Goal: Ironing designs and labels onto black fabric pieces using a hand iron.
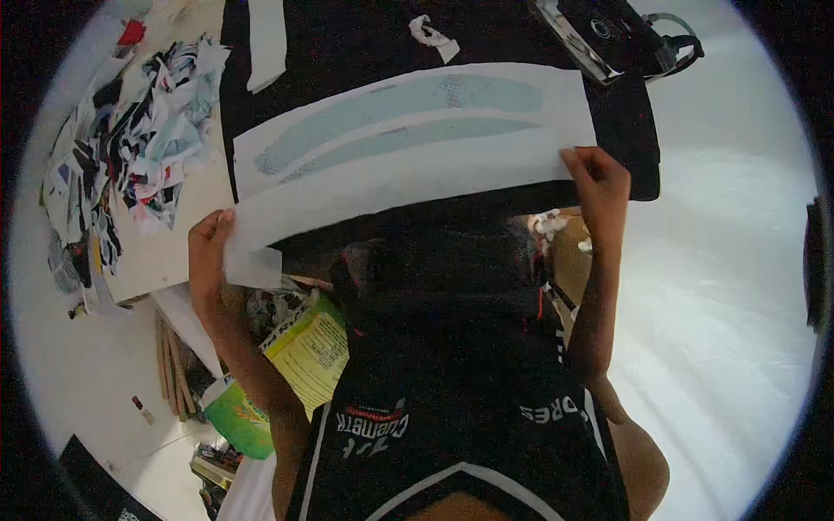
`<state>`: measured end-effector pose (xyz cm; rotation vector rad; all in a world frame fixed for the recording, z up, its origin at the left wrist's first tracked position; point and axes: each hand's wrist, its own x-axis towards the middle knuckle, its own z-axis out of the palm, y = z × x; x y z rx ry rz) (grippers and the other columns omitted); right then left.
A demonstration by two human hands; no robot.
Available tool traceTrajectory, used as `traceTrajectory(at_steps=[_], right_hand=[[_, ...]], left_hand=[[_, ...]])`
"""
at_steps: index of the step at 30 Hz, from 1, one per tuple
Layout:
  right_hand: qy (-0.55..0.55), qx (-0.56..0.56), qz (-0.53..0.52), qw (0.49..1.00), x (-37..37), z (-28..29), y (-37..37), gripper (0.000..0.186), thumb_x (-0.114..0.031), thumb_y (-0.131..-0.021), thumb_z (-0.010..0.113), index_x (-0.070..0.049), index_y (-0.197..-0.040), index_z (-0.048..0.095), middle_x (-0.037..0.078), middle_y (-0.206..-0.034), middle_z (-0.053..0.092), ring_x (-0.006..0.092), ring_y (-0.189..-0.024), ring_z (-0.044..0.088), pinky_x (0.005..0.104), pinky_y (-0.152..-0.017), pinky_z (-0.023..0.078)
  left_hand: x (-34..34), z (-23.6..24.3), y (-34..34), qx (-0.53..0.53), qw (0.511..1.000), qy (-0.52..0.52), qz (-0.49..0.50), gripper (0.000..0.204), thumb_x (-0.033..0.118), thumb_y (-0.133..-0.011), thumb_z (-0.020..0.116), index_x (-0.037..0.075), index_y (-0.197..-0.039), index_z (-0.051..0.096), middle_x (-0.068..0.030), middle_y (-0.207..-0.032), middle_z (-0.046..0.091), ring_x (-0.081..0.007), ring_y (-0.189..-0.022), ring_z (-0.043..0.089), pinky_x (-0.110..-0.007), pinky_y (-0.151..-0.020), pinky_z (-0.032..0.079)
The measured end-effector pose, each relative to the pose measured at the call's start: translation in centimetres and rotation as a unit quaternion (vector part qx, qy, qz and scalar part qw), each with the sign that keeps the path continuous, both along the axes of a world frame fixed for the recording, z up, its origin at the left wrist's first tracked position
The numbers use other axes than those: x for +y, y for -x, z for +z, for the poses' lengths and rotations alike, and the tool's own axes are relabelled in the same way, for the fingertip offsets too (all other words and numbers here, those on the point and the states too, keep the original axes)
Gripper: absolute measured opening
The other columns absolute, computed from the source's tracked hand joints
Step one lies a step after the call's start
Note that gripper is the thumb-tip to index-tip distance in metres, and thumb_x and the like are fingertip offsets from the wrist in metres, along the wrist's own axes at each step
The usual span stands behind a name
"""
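A white sheet [565, 95] with two curved pale-blue printed shapes lies on a black cloth-like surface [347, 43]. Along its near edge runs a thin white strip [408, 178], stretched between my two hands; I cannot tell whether it is a separate piece or the sheet's own fold. My left hand [208, 252] pinches the strip's left end, where a whitish flap hangs below the fingers. At the other end, my right hand [601, 187] has thumb and fingers closed on the strip's right corner. Both hands are at the near edge of the black surface.
A clothes iron [612, 35] rests at the back right, its cord curling behind. Beyond the sheet lie a crumpled white scrap [433, 36] and a white strip piece [267, 43]. Many fabric scraps [165, 130] are heaped at the left. A green-and-yellow bag [304, 356] is below the left side.
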<state>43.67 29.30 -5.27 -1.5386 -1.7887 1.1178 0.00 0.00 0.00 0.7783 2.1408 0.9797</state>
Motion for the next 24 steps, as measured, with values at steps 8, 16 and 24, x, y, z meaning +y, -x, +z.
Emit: traceTrajectory(at_steps=[8,16,24], right_hand=[[-0.106,-0.116,-0.016,0.987,1.0,-0.6,0.0,0.025,-0.028,-0.085,0.073,-0.004,-0.09,0.072,0.011,-0.079,0.071,0.0209,-0.069,0.069,0.032,-0.063,0.052],[-0.11,-0.143,-0.013,0.983,1.4,-0.7,0.7,0.025,-0.03,-0.084,0.073,-0.005,-0.088,0.071,0.01,-0.078,0.071,0.0237,-0.07,0.07,0.0347,-0.065,0.053],[-0.107,-0.16,-0.024,0.981,1.2,-0.6,0.7,0.027,-0.031,-0.084,0.074,-0.005,-0.09,0.07,0.009,-0.081,0.072,0.0232,-0.072,0.07,0.0342,-0.064,0.053]], left_hand=[[5.7,-2.7,-0.3,0.079,0.997,0.018,-0.001,0.04,0.032,-0.095,0.061,0.007,-0.069,0.046,0.0068,-0.065,0.039,-0.0046,-0.061,0.033,-0.025,-0.055,0.029],[6.5,-4.6,1.8,0.124,0.99,0.045,-0.039,0.042,0.034,-0.095,0.062,0.005,-0.068,0.048,0.0054,-0.062,0.037,-0.006,-0.06,0.031,-0.027,-0.053,0.028],[6.6,-4.4,1.3,0.129,0.99,0.037,-0.05,0.037,0.035,-0.094,0.063,0.001,-0.08,0.061,0.0012,-0.066,0.052,-0.0079,-0.063,0.044,-0.025,-0.06,0.037]])
